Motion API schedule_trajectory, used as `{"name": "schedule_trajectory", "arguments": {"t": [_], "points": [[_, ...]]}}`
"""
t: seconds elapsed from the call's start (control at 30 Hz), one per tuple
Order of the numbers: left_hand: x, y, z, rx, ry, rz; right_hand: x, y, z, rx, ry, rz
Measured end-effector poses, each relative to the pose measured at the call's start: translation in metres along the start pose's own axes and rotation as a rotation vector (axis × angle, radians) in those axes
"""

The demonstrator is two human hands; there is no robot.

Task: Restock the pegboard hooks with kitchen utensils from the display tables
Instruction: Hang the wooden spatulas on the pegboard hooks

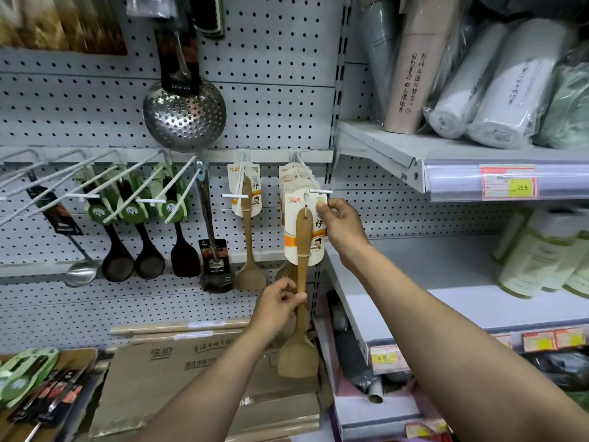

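Head view. Carded wooden spatula (301, 272) held upright against the pegboard (271, 100), card hole right at the tip of the rightmost hook (310, 178); judged to be mid-threading, with the card not yet pushed back along the wire. Several identical cards already stacked on that hook behind it, presumably why the new one sits at the front end.

Right hand (342, 226) raised to hook height, thumb and fingertips pinching the top right corner of the backing card (304, 231), most likely to steer the hole onto the wire. Forearm reaching up and in from lower right, wrist bent slightly toward the board.

Left hand (277, 309) lower down, fingers curled round the spatula's handle below the card, apparently carrying the weight and keeping the blade from swinging. Forearm rising from the bottom centre.

Blade hanging free in front of flat cardboard boxes (178, 374) below. One more wooden spatula (248, 237) on the neighbouring hook to the left; further left, dark spoons with green cards (127, 231) and a steel skimmer (185, 113) above. Green-carded utensils (28, 371) lying at lower left, probably stock still to hang. Shelf (478, 164) with rolled goods to the right.
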State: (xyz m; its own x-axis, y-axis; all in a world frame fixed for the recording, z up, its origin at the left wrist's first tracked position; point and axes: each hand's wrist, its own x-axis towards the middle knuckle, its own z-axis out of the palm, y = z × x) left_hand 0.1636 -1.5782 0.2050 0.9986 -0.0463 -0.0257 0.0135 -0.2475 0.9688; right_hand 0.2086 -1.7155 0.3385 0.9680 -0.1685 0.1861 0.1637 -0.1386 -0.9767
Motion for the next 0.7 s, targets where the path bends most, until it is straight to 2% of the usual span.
{"name": "schedule_trajectory", "arguments": {"t": [0.4,0.7], "points": [[0.032,-0.002,0.001,0.051,0.023,-0.025,0.020,0.002,0.005,-0.096,0.000,0.005],[0.040,-0.006,0.010,-0.004,-0.001,-0.030,0.015,0.008,-0.005,-0.019,-0.028,-0.069]]}}
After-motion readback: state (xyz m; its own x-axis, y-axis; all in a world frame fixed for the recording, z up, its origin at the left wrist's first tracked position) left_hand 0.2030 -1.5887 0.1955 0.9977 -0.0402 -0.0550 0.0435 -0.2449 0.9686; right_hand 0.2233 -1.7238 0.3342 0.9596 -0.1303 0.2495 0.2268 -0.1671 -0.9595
